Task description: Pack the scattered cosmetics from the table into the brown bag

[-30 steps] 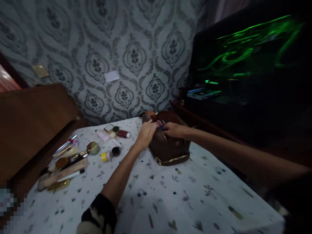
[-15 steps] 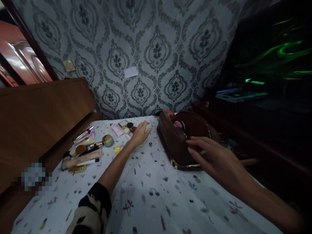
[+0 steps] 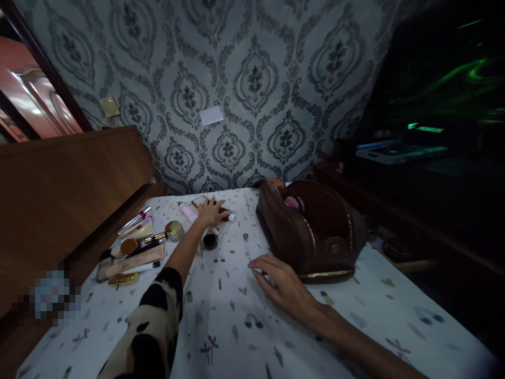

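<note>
My left hand [image 3: 211, 212] reaches over a cluster of cosmetics, fingers spread. Beneath and beside it are a dark red tube with a white cap [image 3: 231, 217] and a pale pink tube [image 3: 188, 211]; whether the fingers press on either is unclear. Just below the wrist sits a small round dark-topped item [image 3: 210, 241]. My right hand [image 3: 281, 282] hovers low over the cloth, left of the brown bag [image 3: 284, 226], with its fingers loosely bent and a gap above the thumb. The bag gapes open, unzipped, and something pink and round [image 3: 292, 202] shows inside.
A patterned white cloth [image 3: 232, 337] covers the surface. More cosmetics lie at left, including a beige tube [image 3: 136, 261], a gold-lidded jar [image 3: 173, 230] and a yellow vial [image 3: 123, 279]. A small dark ring-like item [image 3: 245, 237] lies mid-cloth. A wooden board [image 3: 74, 184] borders the left.
My left hand has shifted left onto the cosmetics, uncovering the dark-topped item and the white cap. My right hand has moved left and down from the bag's mouth to over the cloth.
</note>
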Demonstrator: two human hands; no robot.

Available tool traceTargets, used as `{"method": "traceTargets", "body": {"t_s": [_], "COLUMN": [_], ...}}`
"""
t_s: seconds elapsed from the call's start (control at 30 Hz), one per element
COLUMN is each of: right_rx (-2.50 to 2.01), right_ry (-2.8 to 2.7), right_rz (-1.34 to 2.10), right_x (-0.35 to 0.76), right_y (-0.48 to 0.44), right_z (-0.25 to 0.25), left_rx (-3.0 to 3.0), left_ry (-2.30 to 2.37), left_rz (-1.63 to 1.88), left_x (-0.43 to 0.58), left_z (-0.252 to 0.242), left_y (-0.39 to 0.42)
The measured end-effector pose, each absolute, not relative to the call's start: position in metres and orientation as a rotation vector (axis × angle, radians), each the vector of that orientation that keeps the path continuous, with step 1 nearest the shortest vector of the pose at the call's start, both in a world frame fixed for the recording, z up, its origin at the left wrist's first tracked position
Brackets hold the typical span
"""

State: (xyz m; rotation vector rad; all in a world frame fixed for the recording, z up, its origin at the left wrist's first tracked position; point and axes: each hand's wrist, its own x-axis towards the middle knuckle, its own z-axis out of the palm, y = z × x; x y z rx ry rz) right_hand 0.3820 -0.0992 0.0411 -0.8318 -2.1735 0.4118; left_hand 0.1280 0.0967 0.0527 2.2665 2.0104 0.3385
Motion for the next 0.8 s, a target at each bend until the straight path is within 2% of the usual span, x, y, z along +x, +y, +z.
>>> {"method": "traceTargets", "body": {"t_s": [0.2,0.63,0.8], "right_rx": [-0.941,-0.980,-0.954], "right_ry": [-2.156,-2.079,-2.074], "right_rz": [0.529,0.655,0.666], "right_x": [0.378,0.379,0.379], "right_y": [-0.090,-0.087,-0.086], "right_z": [0.019,0.011,0.010], "left_rx": [2.247,1.820,1.776], "left_ry": [2.029,2.377,2.375], "left_rz": [0.274,0.607,0.671], "left_x": [0.135,0.150,0.165], "left_z": [0.050,0.040,0.044], "left_y": [0.115,0.120,0.125]}}
